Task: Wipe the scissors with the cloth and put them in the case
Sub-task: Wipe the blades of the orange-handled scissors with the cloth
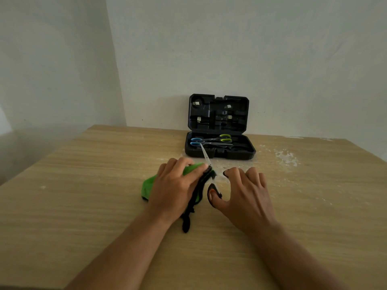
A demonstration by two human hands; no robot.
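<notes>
My right hand [245,191] holds the light, stiff scissors [212,185] by the black handle, centre frame; my left hand [178,185] pinches the soft cloth [149,186] around the sharp blade.

Two scissors [213,140] in case [219,152], behind hands; cloth [149,186] seemingly under left hand [178,185].

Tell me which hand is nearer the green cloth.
Left. The left hand grips the green cloth, pressing it to the blade of the black-handled scissors. The right hand holds those scissors by the handle, to the right of the cloth.
</notes>
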